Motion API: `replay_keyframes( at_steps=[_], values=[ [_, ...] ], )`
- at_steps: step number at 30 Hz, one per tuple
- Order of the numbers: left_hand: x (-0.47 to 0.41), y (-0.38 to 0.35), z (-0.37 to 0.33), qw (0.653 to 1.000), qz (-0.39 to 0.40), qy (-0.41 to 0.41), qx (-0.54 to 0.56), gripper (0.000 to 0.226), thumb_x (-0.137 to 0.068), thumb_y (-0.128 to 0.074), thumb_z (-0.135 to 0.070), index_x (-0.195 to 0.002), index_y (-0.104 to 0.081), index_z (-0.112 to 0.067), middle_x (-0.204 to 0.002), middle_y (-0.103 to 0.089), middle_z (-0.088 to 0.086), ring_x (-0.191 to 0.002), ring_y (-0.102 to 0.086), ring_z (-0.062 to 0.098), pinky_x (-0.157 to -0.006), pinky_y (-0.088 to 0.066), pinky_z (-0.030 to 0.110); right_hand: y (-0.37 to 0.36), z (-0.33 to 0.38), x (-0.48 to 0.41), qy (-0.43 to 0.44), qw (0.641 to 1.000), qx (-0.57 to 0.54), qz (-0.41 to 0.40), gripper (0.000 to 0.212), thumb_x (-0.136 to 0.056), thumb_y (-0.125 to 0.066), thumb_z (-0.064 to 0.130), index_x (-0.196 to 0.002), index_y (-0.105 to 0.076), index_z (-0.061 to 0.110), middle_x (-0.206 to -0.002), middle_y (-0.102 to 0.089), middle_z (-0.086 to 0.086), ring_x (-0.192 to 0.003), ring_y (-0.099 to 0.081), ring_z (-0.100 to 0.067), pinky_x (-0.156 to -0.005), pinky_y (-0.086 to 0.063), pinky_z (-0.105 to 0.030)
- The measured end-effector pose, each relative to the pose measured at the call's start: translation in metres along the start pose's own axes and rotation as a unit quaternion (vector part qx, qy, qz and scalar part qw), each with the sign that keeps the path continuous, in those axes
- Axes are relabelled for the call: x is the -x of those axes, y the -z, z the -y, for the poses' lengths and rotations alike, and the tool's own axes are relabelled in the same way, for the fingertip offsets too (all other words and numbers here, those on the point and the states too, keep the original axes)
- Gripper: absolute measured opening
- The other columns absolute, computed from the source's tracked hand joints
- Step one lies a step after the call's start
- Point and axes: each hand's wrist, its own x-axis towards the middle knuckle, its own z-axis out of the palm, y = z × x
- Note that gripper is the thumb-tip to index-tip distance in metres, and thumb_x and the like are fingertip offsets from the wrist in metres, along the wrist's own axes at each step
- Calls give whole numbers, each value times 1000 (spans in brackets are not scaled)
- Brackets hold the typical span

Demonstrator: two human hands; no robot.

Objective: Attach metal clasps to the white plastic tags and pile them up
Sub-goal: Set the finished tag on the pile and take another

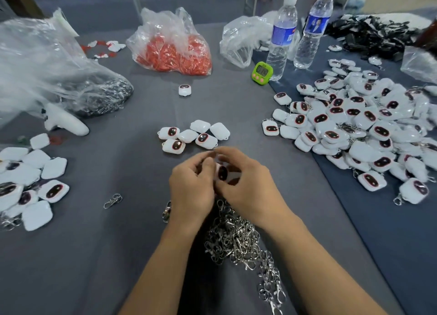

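Centrally, left hand [191, 184] and right hand [246, 187], each grip pinched on one white tag [222, 173]; dark oval faces up, long axis running away from the person. Clasp heap [236, 241] lies directly beneath. Loose tags [194, 135] sit just beyond, bare tabletop [132, 168] lies leftward, and the clasped-tag pile [354, 125] bounds the right.

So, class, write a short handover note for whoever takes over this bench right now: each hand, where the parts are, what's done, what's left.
Left hand and right hand both grip one white tag above the clasp heap; whether its clasp is on yet is hidden.
Done: the big pile of clasped tags on the right.
Left: finish this tag, then the six loose tags just beyond the hands, and pile them up.
One stray clasp lies to the left.
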Motion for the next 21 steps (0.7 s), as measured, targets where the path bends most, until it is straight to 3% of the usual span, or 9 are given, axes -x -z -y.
replay_keyframes(
  at_steps=[3, 5, 7, 9, 11, 14, 17, 21],
  values=[
    [20, 0, -4, 999, 30, -18, -38, 23, -93, -52, -37, -88, -75, -38, -80, -76, -18, -74, -68, -3, -72, -56, 30, -6, 8, 12, -6, 998, 60, 5, 44, -95, -60, 25, -135, -55, 42, -87, -71, 19, -84, -64, 7, -72, -44, -3],
    [30, 9, -2, 996, 27, -38, -80, 24, -93, -53, -45, -93, -76, -39, -80, -74, -25, -78, -67, -10, -70, -51, 15, -1, 6, 17, -53, 998, 31, -2, 39, -98, -62, 25, -135, -59, 39, -88, -69, 19, -84, -64, 6, -77, -48, -8],
    [34, 20, 5, 990, 36, -44, -131, 20, -92, -63, -42, -104, -77, -36, -87, -73, -29, -87, -65, -15, -77, -46, 3, 6, 4, 22, -130, 986, -98, -26, 35, -100, -61, 18, -131, -65, 33, -94, -73, 4, -82, -70, -7, -84, -60, -32],
    [41, 27, 10, 972, 83, -61, -210, 26, -86, -74, -32, -112, -76, -34, -106, -72, -25, -103, -59, -14, -89, -35, -4, 11, 4, 29, -189, 946, -260, -46, 32, -101, -54, 6, -124, -70, 23, -101, -73, -8, -73, -68, -18, -72, -61, -38],
    [48, 26, 14, 940, 136, -114, -290, 31, -83, -77, -31, -113, -76, -32, -123, -67, -19, -116, -51, -2, -98, -28, 4, 14, 2, 33, -208, 922, -321, -55, 31, -100, -53, 0, -119, -71, 17, -100, -73, -12, -72, -64, -21, -67, -58, -34],
    [48, 20, 14, 914, 146, -149, -349, 23, -84, -76, -41, -105, -79, -33, -113, -66, -16, -107, -51, 10, -94, -38, 23, 13, -1, 37, -206, 932, -292, -59, 29, -89, -68, -2, -110, -73, 17, -81, -70, -7, -64, -65, -21, -67, -56, -35],
    [43, 18, 8, 915, 139, -124, -357, 17, -80, -81, -44, -92, -80, -31, -96, -67, -14, -93, -57, 13, -82, -46, 34, 10, -3, 40, -189, 953, -230, -54, 32, -79, -78, -2, -101, -72, 20, -72, -66, -1, -57, -63, -20, -62, -53, -33],
    [44, 20, 8, 951, 92, -84, -283, 9, -76, -81, -41, -82, -78, -35, -76, -73, -19, -72, -66, 2, -68, -53, 28, 12, -10, 41, -171, 965, -194, -35, 25, -79, -78, 12, -86, -59, 28, -71, -68, 0, -58, -69, -20, -60, -52, -36]
  ],
)
